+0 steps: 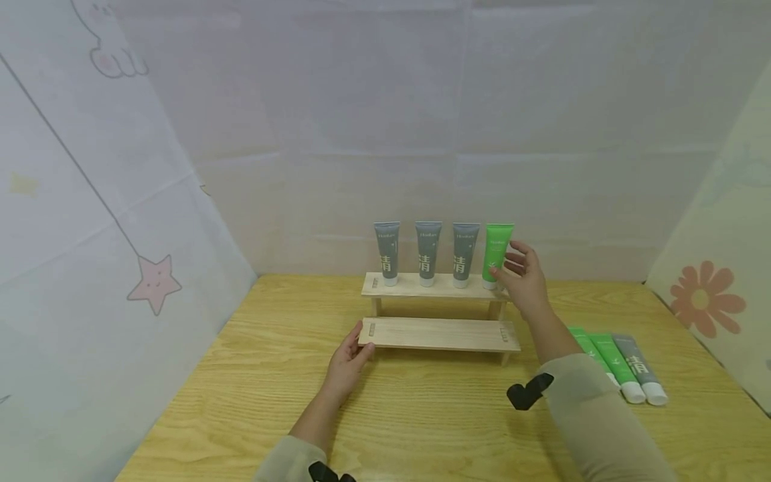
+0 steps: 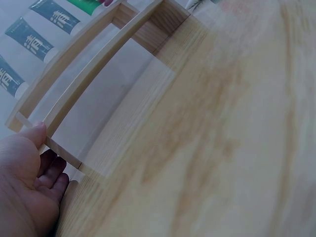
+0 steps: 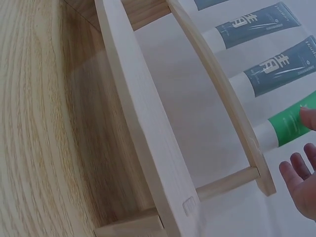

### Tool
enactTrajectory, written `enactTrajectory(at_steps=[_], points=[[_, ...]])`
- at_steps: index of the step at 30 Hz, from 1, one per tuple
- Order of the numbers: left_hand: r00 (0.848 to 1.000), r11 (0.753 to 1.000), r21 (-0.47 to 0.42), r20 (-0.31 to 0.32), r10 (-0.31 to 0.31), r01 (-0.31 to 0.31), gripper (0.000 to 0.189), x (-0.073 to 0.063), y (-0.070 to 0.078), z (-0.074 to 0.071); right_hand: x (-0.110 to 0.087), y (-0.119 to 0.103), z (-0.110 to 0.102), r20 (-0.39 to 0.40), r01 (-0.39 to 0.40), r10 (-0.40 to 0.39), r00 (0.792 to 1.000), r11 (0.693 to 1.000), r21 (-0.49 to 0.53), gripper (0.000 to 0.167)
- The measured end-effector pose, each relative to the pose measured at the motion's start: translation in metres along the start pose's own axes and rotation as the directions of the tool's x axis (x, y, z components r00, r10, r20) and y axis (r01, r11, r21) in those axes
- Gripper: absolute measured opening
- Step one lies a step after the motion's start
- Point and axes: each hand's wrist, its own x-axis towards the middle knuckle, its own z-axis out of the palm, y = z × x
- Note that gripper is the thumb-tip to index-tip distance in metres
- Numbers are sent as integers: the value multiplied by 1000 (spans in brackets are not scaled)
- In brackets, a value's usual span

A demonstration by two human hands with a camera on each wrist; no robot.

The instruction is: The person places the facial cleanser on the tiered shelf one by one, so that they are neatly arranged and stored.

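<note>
A two-tier wooden stand (image 1: pixel 440 333) is on the table. My left hand (image 1: pixel 348 365) grips the left end of its lower board, thumb on top and fingers curled beneath, as the left wrist view also shows. On the upper board (image 1: pixel 409 288) three grey tubes (image 1: pixel 427 253) stand upright on white caps. To their right is a green tube (image 1: pixel 497 251), cap down at the board's right end. My right hand (image 1: pixel 527 281) holds this tube from the right, thumb (image 3: pixel 308 117) against its front; part of that hand is outside the right wrist view.
Two green tubes (image 1: pixel 616 365) and a grey tube (image 1: pixel 640 367) lie side by side on the wooden table (image 1: pixel 253 395), right of the stand and partly behind my right sleeve (image 1: pixel 596 408). A pale cloth backdrop (image 1: pixel 337 134) rises behind the table.
</note>
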Motion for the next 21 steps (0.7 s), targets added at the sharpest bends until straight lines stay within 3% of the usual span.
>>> enactTrajectory(at_steps=[11, 21], points=[[1000, 1000, 23, 0, -10, 10, 66, -2, -1, 0, -10, 7, -27, -24, 16, -17, 1000, 999, -33, 76], [1000, 1000, 9, 10, -14, 14, 65, -1, 1, 0, -24, 19, -61, -27, -4, 0, 1000, 990, -142, 76]])
